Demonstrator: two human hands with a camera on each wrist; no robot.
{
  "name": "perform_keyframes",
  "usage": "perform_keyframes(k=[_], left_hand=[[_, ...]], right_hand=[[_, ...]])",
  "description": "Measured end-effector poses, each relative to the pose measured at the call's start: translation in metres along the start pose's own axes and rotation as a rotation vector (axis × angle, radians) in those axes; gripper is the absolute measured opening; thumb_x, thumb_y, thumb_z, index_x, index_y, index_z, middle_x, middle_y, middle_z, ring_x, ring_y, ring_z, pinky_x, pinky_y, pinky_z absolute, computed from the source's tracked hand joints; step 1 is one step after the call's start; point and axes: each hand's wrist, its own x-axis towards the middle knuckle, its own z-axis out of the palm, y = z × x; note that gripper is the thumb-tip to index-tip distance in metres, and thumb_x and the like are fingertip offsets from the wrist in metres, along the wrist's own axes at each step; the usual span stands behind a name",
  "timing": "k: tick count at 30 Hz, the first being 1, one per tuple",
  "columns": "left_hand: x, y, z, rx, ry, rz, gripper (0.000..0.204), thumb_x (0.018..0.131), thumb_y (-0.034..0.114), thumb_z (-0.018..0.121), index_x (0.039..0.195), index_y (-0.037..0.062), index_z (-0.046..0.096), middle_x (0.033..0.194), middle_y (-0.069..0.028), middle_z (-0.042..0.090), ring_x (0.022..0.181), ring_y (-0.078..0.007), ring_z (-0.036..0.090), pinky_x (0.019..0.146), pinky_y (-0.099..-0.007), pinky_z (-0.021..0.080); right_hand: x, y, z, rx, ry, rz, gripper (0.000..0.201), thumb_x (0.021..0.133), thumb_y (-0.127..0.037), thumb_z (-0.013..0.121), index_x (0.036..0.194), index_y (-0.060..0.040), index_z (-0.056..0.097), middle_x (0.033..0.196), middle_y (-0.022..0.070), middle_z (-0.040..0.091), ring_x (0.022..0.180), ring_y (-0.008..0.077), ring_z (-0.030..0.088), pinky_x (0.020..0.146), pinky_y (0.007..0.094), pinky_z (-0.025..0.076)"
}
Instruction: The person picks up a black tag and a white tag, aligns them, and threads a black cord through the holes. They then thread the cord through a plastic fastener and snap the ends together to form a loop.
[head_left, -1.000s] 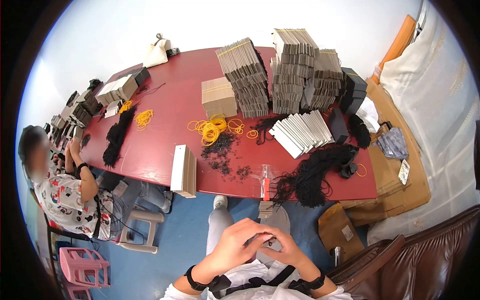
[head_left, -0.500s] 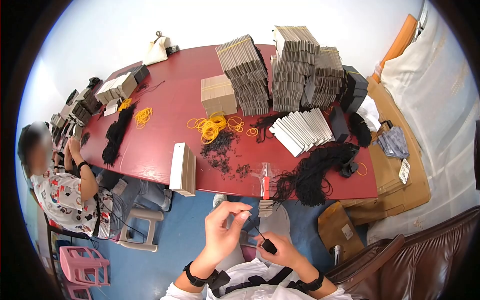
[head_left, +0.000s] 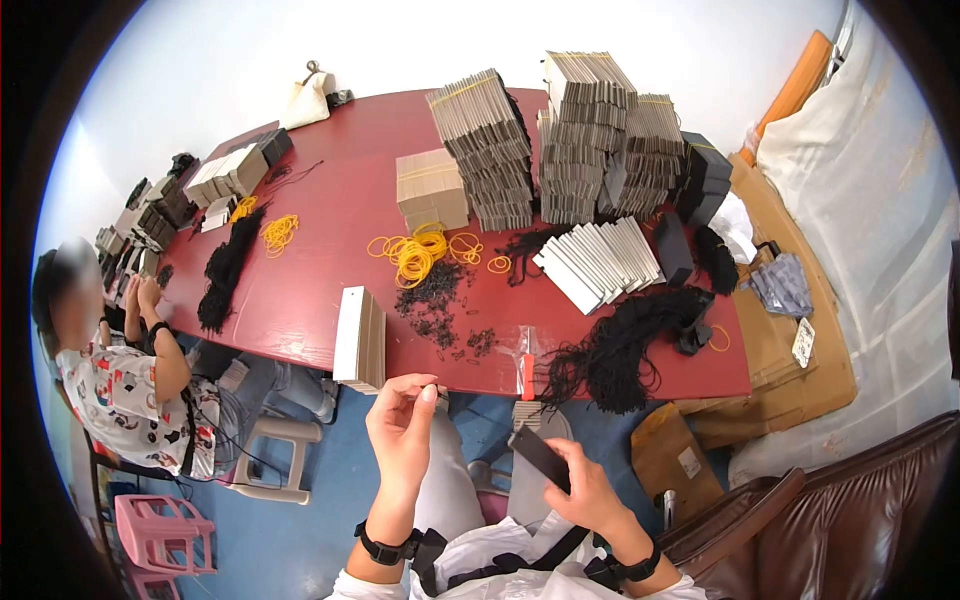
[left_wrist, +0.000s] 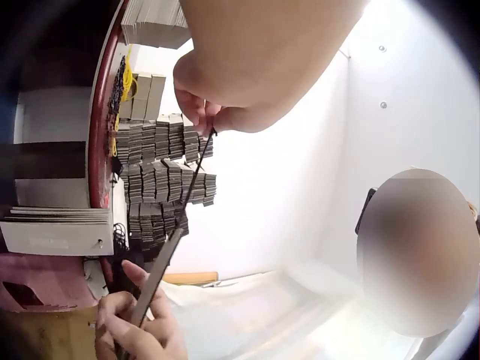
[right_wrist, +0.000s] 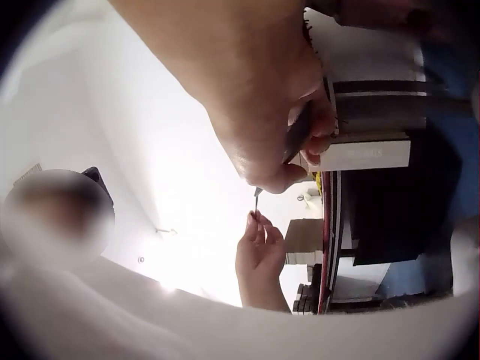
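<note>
The right hand point(head_left: 590, 494) grips a flat dark strip-shaped piece point(head_left: 541, 459), tilted, above the lap. To its left and a little higher, the left hand point(head_left: 403, 430) pinches the end of a thin black cord between thumb and forefinger. In the left wrist view the cord point(left_wrist: 196, 171) runs taut from the left hand point(left_wrist: 217, 109) to the end of the dark piece point(left_wrist: 154, 281), which the right hand point(left_wrist: 142, 322) holds. The right wrist view shows the right hand point(right_wrist: 262, 142) large, with the left hand point(right_wrist: 261, 262) beyond it.
The red table point(head_left: 330, 200) carries stacks of grey cards point(head_left: 485, 150), yellow rubber bands point(head_left: 415, 262), small black clips point(head_left: 432, 305), fanned white-edged cards point(head_left: 600, 265) and bundled black cords point(head_left: 610, 360). A white-faced stack point(head_left: 358, 338) stands at the edge. Another person point(head_left: 125, 385) sits left.
The hands, at first close together, have moved apart, the left up and leftward. The dark piece now shows at length in the right hand. The head view has shifted slightly.
</note>
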Motion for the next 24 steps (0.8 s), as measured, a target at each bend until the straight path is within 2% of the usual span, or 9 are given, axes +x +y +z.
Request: perform_keyframes(k=[4, 6, 9, 12, 13, 16, 17, 21, 24], left_hand=[[0.000, -0.003, -0.002, 0.356, 0.065, 0.212, 0.008, 0.089, 0.004, 0.064, 0.096, -0.0002, 0.067, 0.086, -0.0046, 0.067, 0.078, -0.0095, 0.061, 0.071, -0.0225, 0.047], [0.001, -0.004, -0.003, 0.380, 0.083, 0.229, 0.008, 0.088, 0.004, 0.065, 0.094, -0.0006, 0.067, 0.085, -0.0048, 0.068, 0.077, -0.0092, 0.061, 0.070, -0.0226, 0.047], [0.003, -0.005, -0.004, 0.328, 0.090, 0.199, 0.008, 0.088, 0.004, 0.065, 0.093, -0.0008, 0.067, 0.082, -0.0049, 0.068, 0.075, -0.0087, 0.061, 0.068, -0.0226, 0.048], [0.005, -0.007, -0.005, 0.254, 0.079, 0.136, 0.007, 0.088, 0.005, 0.066, 0.093, -0.0004, 0.067, 0.081, -0.0046, 0.068, 0.074, -0.0079, 0.060, 0.068, -0.0221, 0.047], [0.007, -0.009, -0.004, 0.256, 0.073, 0.119, 0.007, 0.088, 0.005, 0.066, 0.093, -0.0002, 0.067, 0.081, -0.0044, 0.067, 0.073, -0.0073, 0.060, 0.068, -0.0218, 0.047], [0.018, -0.029, 0.006, 0.156, 0.038, 0.042, 0.008, 0.088, 0.007, 0.067, 0.091, 0.0002, 0.065, 0.078, -0.0032, 0.066, 0.070, -0.0064, 0.059, 0.066, -0.0212, 0.047], [0.023, -0.030, 0.013, 0.147, 0.044, 0.049, 0.009, 0.088, 0.008, 0.067, 0.089, 0.0005, 0.064, 0.077, -0.0020, 0.066, 0.068, -0.0059, 0.059, 0.064, -0.0214, 0.047], [0.049, -0.045, 0.035, 0.312, 0.032, 0.165, 0.011, 0.089, 0.009, 0.066, 0.088, -0.0012, 0.063, 0.075, -0.0013, 0.064, 0.067, -0.0063, 0.060, 0.063, -0.0214, 0.048], [0.069, -0.051, 0.047, 0.241, -0.017, 0.015, 0.009, 0.090, 0.008, 0.065, 0.091, -0.0008, 0.063, 0.078, -0.0023, 0.066, 0.071, -0.0078, 0.063, 0.065, -0.0225, 0.051]], right_hand=[[0.009, -0.012, -0.027, -0.233, -0.098, -0.050, 0.043, 0.083, -0.008, 0.056, 0.126, -0.0053, 0.048, 0.108, 0.0196, 0.060, 0.078, 0.0369, 0.063, 0.066, 0.0427, 0.052], [0.011, -0.009, -0.033, -0.246, -0.108, -0.069, 0.038, 0.088, -0.008, 0.054, 0.125, -0.0032, 0.048, 0.101, 0.0173, 0.063, 0.078, 0.0331, 0.065, 0.067, 0.0384, 0.052], [0.009, -0.001, -0.039, 0.211, -0.125, 0.174, 0.018, 0.094, -0.009, 0.055, 0.108, 0.0027, 0.055, 0.089, 0.0115, 0.067, 0.076, 0.0164, 0.065, 0.068, 0.0287, 0.052], [0.016, 0.000, -0.050, 0.182, -0.075, 0.233, 0.013, 0.090, -0.006, 0.060, 0.100, 0.0027, 0.057, 0.092, 0.0117, 0.067, 0.076, 0.0161, 0.065, 0.067, 0.0270, 0.051], [0.025, 0.005, -0.048, 0.039, 0.095, -0.095, 0.013, 0.085, -0.002, 0.064, 0.097, 0.0022, 0.061, 0.090, 0.0108, 0.067, 0.073, 0.0159, 0.064, 0.065, 0.0264, 0.050], [0.047, 0.011, -0.057, -0.251, 0.261, -0.282, 0.015, 0.082, 0.001, 0.066, 0.096, 0.0009, 0.063, 0.088, 0.0105, 0.065, 0.071, 0.0186, 0.063, 0.065, 0.0283, 0.049], [0.053, 0.011, -0.055, -0.134, 0.300, -0.172, 0.015, 0.082, 0.001, 0.064, 0.097, 0.0003, 0.063, 0.086, 0.0120, 0.063, 0.073, 0.0226, 0.063, 0.066, 0.0310, 0.049], [0.097, 0.001, -0.052, -0.257, 0.473, -0.232, 0.013, 0.086, -0.003, 0.060, 0.098, -0.0021, 0.062, 0.083, 0.0127, 0.063, 0.078, 0.0303, 0.062, 0.067, 0.0363, 0.050], [0.129, 0.002, -0.051, -0.511, 0.496, -0.238, 0.012, 0.086, -0.009, 0.061, 0.096, -0.0044, 0.060, 0.081, 0.0124, 0.063, 0.075, 0.0312, 0.061, 0.066, 0.0388, 0.050]])
